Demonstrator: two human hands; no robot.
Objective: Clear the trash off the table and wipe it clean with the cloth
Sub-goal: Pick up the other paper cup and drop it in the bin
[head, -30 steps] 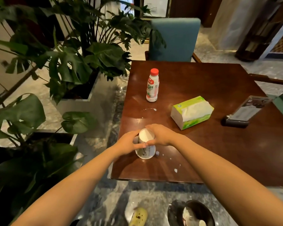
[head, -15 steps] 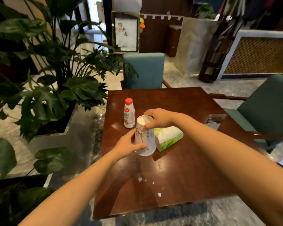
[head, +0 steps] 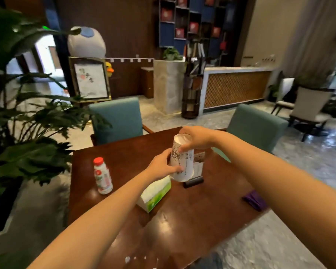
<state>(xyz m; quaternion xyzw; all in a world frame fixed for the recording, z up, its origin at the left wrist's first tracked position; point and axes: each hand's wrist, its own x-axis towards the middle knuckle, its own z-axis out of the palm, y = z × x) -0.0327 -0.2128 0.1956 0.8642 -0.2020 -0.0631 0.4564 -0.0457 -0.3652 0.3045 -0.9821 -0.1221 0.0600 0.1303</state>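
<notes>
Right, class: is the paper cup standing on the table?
No: both the left hand and right hand hold the cup in the air above the table.

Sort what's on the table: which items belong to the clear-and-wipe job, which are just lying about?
Job:
- paper cup, held off the table by left hand and right hand
- bottle, standing, red cap
- white specks near the front edge
- purple cloth, near the right edge

Lying about:
- tissue pack
- card stand, behind the cup
</notes>
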